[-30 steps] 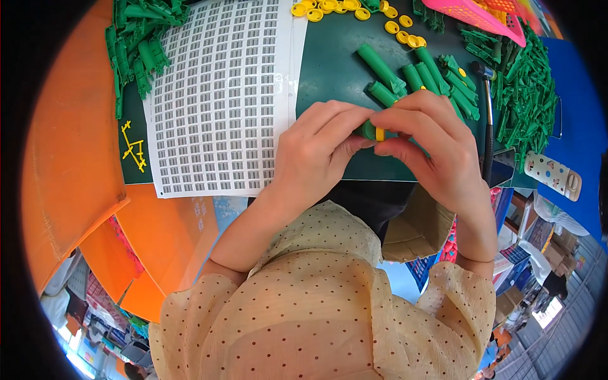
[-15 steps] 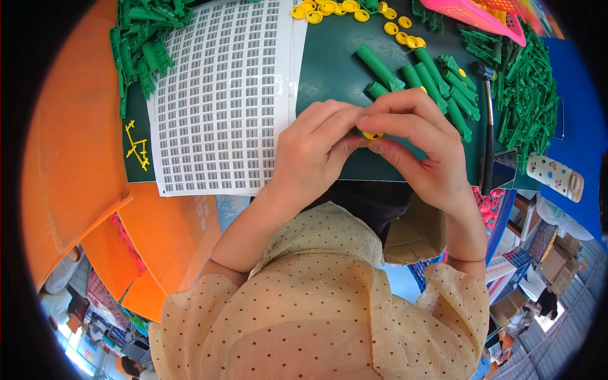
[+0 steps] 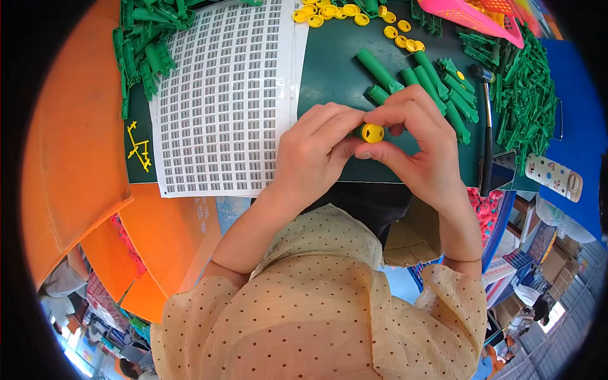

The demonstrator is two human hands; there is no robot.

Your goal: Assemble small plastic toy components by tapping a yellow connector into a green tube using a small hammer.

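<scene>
Left hand (image 3: 313, 145), at nine o'clock from the yellow cap (image 3: 373, 132) at the centre of this clock, grips a short green tube (image 3: 359, 133) between fingers and thumb, most of the tube hidden by the hand. The cap sits at the tube's end, its face with dark openings turned toward the viewer. Right hand (image 3: 424, 155), between three and four o'clock, curves forefinger and thumb around the cap, one above and one below; whether both tips touch it cannot be told. For good work here, the tube probably wants a firm hold close behind the cap, with finger and thumb on opposite sides of the rim so pressure stays even; a tilted cap could seat crooked. Checking the seam all round would seem wise, since the far side is out of sight. On the dark green tabletop (image 3: 329, 69), other green tubes (image 3: 378, 69) lie from twelve to one o'clock, loose yellow caps (image 3: 361, 19) spread from eleven to one beyond them, a hammer (image 3: 487, 130) stands at three, and a sheet of printed labels (image 3: 218, 107) spreads at nine.
</scene>
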